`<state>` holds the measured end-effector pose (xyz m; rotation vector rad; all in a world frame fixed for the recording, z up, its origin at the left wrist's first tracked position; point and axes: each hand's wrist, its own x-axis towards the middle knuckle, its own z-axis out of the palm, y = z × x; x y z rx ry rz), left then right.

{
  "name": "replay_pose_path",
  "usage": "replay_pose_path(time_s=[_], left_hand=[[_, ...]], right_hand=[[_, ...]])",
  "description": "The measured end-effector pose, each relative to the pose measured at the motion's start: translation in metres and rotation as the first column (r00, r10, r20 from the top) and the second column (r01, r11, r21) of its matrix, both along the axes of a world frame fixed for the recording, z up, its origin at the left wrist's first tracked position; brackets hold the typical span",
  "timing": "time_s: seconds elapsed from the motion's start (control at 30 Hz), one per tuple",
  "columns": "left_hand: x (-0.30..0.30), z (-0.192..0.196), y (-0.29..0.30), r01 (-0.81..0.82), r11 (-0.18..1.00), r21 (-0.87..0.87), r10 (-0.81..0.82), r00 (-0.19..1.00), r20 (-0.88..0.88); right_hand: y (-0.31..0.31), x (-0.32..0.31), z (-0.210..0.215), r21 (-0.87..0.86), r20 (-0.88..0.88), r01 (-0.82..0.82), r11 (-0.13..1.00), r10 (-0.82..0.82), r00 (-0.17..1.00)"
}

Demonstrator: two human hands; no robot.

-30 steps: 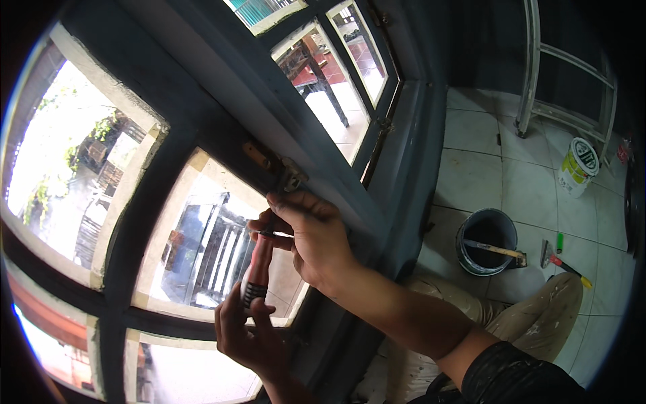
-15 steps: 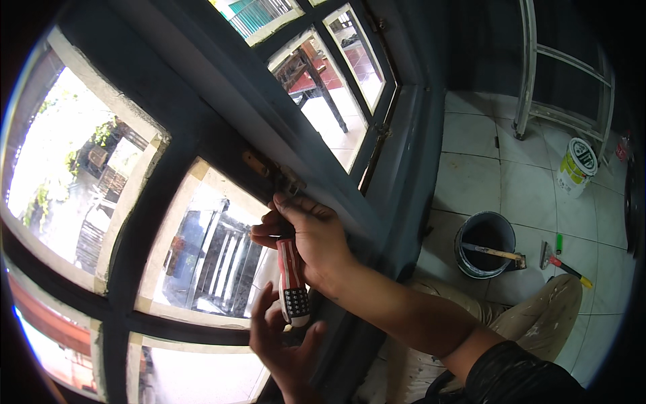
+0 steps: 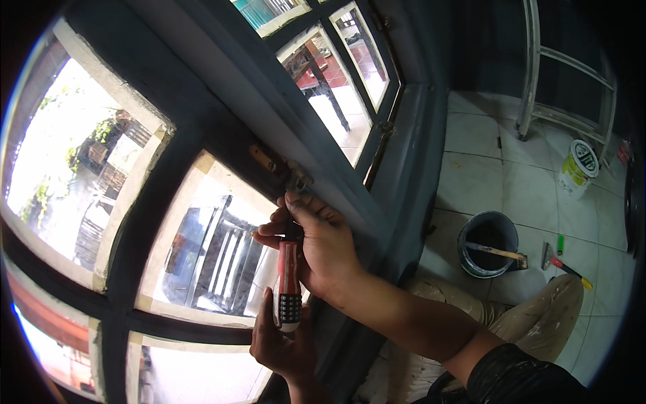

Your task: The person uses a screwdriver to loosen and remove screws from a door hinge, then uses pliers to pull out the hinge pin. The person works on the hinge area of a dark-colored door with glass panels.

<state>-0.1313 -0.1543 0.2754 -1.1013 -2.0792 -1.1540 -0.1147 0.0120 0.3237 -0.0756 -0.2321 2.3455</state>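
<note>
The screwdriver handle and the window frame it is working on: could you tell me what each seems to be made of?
The screwdriver handle looks like glossy red and white plastic with a black, dimpled, probably rubber grip at its end. The window frame seems to be wood under matt dark grey-blue paint, with pale bare edges around the panes. The fitting on it looks like rusty or brassy metal.

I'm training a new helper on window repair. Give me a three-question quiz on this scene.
1. True or false: the left hand holds the butt of the red and white screwdriver.
2. Which hand guides the shaft near the brass hinge? A) the right hand B) the left hand C) neither
3. Fill in: a brush lies across the dark ____ on the tiled floor.

Key: 1 true; 2 A; 3 bucket.
</note>
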Motion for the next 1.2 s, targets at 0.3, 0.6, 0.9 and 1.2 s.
replay_pose_path(time_s=[0.3,0.6,0.9,1.2], left_hand=[[-0.004,0.001,0.003,-0.003,0.992,0.125,-0.017,0.988,0.154],[-0.007,0.003,0.003,0.013,0.995,0.095,-0.022,0.995,0.093],[-0.01,0.003,0.003,0.031,0.994,0.103,-0.04,0.995,0.087],[-0.016,-0.003,0.003,0.091,0.985,0.15,-0.113,0.983,0.147]], right_hand=[[-0.001,-0.003,0.001,-0.009,-0.025,-0.02,1.0,0.02,0.999],[-0.001,-0.011,-0.004,0.008,-0.044,-0.019,1.0,0.019,0.999],[-0.002,-0.011,-0.001,-0.048,-0.053,-0.015,0.999,0.012,0.999],[-0.002,-0.009,0.001,-0.042,-0.014,-0.003,0.999,0.002,1.0]])
